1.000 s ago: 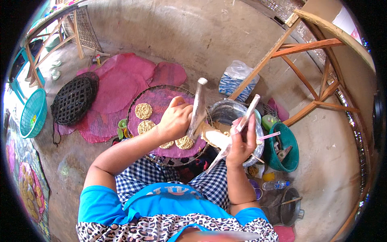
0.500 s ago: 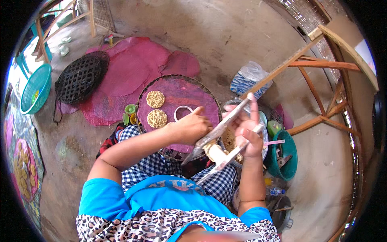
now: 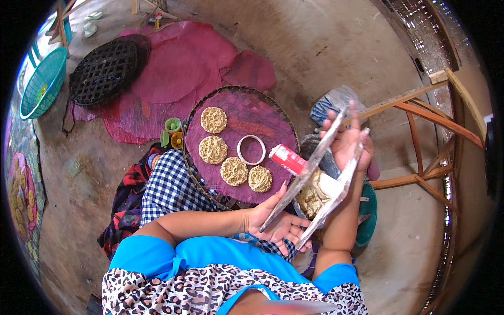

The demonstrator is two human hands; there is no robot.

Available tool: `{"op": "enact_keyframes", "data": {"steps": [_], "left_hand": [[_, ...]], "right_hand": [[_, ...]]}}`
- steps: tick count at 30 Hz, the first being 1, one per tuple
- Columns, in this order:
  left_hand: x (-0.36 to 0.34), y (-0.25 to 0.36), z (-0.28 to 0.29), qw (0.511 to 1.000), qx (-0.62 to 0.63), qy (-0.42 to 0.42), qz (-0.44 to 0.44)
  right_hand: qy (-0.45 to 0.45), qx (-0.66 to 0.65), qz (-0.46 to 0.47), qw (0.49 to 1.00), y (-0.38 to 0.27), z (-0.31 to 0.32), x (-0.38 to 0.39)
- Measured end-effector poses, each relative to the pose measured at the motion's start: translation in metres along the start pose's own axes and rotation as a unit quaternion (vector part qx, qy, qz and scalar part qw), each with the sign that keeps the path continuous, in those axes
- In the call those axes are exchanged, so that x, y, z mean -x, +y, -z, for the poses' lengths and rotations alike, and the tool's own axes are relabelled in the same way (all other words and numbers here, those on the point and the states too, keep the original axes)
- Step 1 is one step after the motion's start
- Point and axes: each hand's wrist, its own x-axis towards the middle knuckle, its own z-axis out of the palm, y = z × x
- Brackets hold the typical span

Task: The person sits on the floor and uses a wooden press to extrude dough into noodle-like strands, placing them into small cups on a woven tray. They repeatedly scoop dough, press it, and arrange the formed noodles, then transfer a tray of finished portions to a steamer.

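Note:
A noodle press (image 3: 329, 185) with two long, pale, worn handles and a white cylinder between them slants across my lap. A red and white cylinder (image 3: 289, 159) sticks out past its upper handle, in line with the white part. My right hand (image 3: 349, 147) holds the far end, a finger between the handles and the thumb beside the lower one. Palm up, my left hand (image 3: 278, 223) lies at the near ends, fingers spread under the handles. Several round noodle cakes (image 3: 212, 150) and a white ring (image 3: 251, 150) lie on the pink-covered round tray (image 3: 199, 105).
A bowl of dough (image 3: 311, 202) is partly hidden behind the press, a green basin (image 3: 366, 215) beyond it. Pink cloths (image 3: 173, 73), a dark woven basket (image 3: 107, 71) and a teal basket (image 3: 44, 86) lie far left. A wooden frame (image 3: 415, 181) stands right.
My left hand has come down from over the tray to the press's near handle ends, its fingers spreading. The press has shifted right, and more noodle cakes and the red cylinder now show.

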Motion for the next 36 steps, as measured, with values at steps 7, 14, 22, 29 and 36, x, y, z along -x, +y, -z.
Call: {"op": "enact_keyframes", "data": {"steps": [7,14,22,29,36], "left_hand": [[0.008,0.015,0.027,0.972,0.182,-0.071,-0.133],[0.003,0.042,0.04,0.957,0.198,-0.124,-0.173],[0.003,0.037,0.031,0.949,0.2,-0.122,-0.212],[0.018,0.036,0.025,0.958,0.158,-0.019,-0.238],[0.024,0.069,0.046,0.967,0.141,0.032,-0.212]], "right_hand": [[0.233,0.078,-0.261,0.934,0.064,0.076,-0.063],[0.273,0.211,-0.367,0.864,0.076,0.096,-0.118],[0.315,0.27,-0.413,0.811,0.092,0.083,-0.125],[0.272,0.253,-0.391,0.842,0.108,0.082,-0.132],[0.299,0.298,-0.32,0.848,0.099,0.092,-0.152]]}}
